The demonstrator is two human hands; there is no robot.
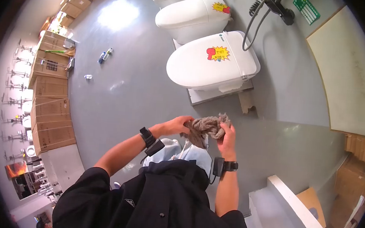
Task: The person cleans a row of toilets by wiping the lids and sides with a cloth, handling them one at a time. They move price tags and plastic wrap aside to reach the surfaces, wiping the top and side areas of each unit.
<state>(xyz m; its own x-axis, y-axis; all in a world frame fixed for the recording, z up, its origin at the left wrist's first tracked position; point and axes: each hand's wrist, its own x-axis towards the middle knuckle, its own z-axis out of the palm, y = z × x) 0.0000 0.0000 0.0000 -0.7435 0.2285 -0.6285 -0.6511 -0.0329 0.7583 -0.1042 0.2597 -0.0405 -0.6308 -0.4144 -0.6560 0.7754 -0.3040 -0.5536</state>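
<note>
A crumpled, twisted grey-brown cloth (206,127) hangs between my two hands, in front of my body. My left hand (178,125) has its fingers closed on the cloth's left end. At the other end, my right hand (227,136) grips a bunched part, thumb on top. Ahead of my hands stands a white toilet (194,66) with its lid down and a red and yellow sticker (218,53) on the lid. No contact shows between the cloth and the toilet.
Beyond it are more toilets (183,14) in a row. Cardboard boxes (55,109) line the left wall. Bottles (105,55) lie on the grey floor. A pale board (346,70) is at right, and a white basin-like fixture (286,210) is near my right elbow.
</note>
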